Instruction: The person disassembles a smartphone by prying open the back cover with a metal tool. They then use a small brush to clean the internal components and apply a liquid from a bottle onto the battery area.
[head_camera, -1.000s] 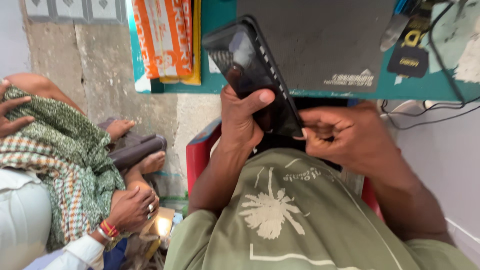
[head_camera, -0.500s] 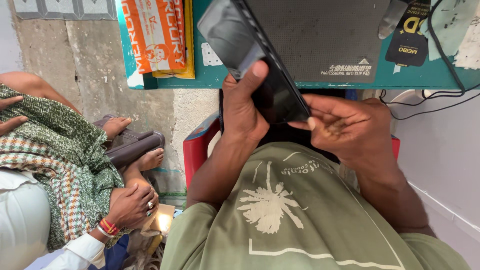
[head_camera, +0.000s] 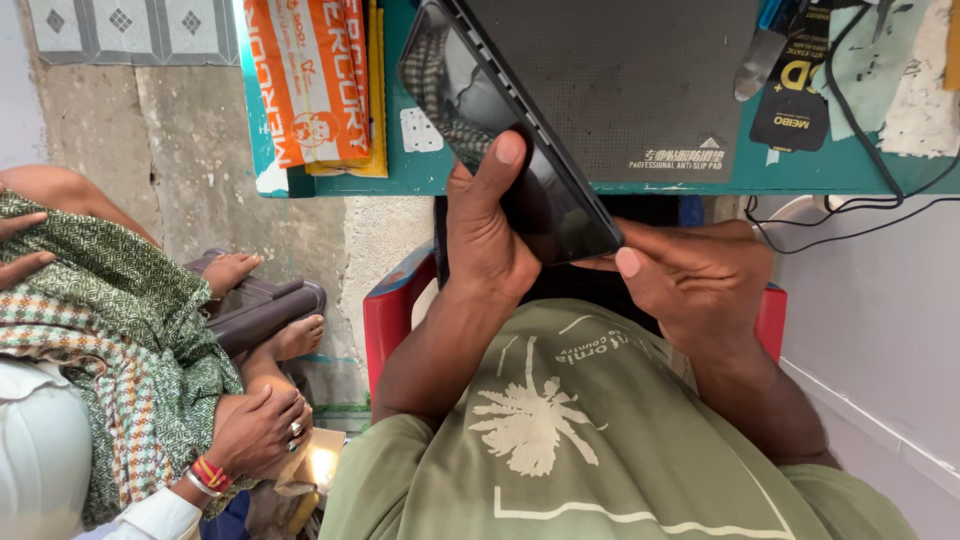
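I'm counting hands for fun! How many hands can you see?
4: a left hand and a right hand hold the phone. Another person's hand wears rings, lower left; fingers show at the left edge. Others may be hidden.

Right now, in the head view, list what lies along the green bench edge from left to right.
Orange packet → black phone, gripped by the left hand with the right hand at its lower end → dark anti-slip mat → black card package → black cable.
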